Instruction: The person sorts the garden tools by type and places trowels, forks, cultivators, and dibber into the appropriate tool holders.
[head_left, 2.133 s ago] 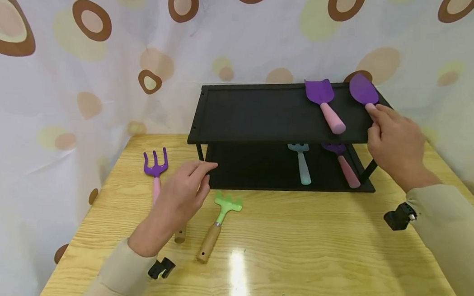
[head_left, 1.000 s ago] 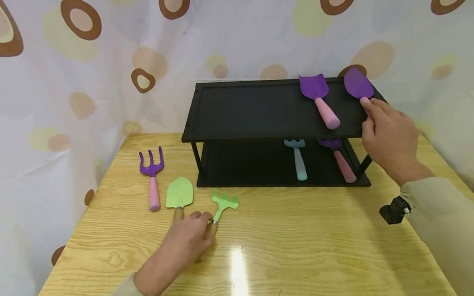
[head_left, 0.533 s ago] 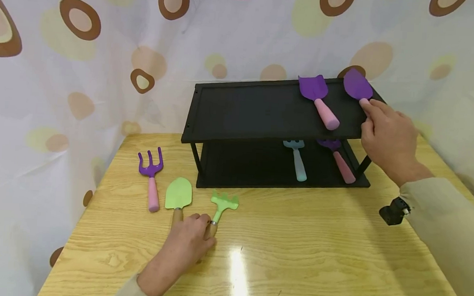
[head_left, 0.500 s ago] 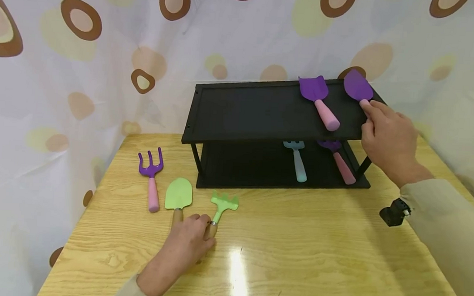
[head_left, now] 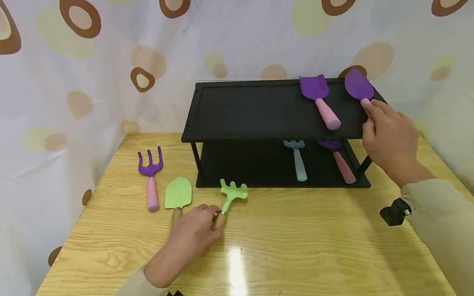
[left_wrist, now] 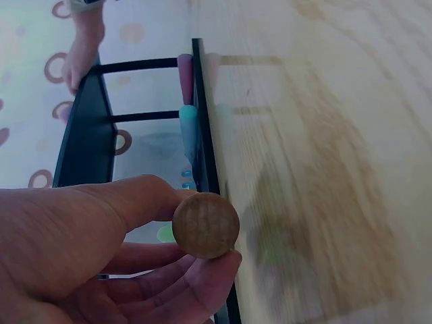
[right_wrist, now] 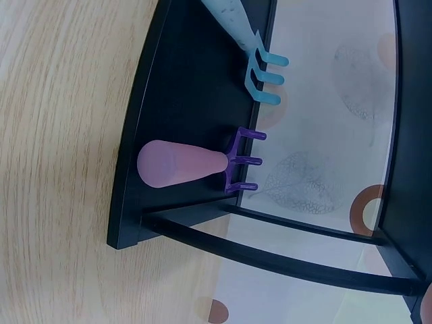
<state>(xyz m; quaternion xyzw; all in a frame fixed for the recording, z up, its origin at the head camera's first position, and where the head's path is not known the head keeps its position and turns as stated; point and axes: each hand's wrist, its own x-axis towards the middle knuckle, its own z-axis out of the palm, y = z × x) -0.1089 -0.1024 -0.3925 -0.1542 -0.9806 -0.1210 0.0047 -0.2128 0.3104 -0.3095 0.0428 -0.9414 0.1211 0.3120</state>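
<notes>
In the head view my left hand (head_left: 194, 232) grips the wooden handle of a small green hand rake (head_left: 233, 193). The round butt of that wooden handle (left_wrist: 206, 226) faces the camera in the left wrist view, thumb and fingers around it. Just left of the hand lies a green trowel (head_left: 179, 193), its handle partly covered by the hand. My right hand (head_left: 392, 140) holds the pink handle of a purple round-bladed trowel (head_left: 359, 85) at the right end of the black rack's top shelf (head_left: 247, 110). Beside it lies a purple square-bladed shovel (head_left: 315, 87).
On the lower shelf (head_left: 244, 166) lie a light-blue rake (head_left: 300, 165) and a purple rake with a pink handle (head_left: 344, 167). A purple three-pronged fork (head_left: 151, 169) rests at the left of the wooden table (head_left: 316, 252). A patterned cloth (head_left: 244, 35) hangs behind.
My left hand came down from beside the rack to the green rake's handle, took hold, and has now raised it slightly toward the rack. The right hand stays on the purple trowel.
</notes>
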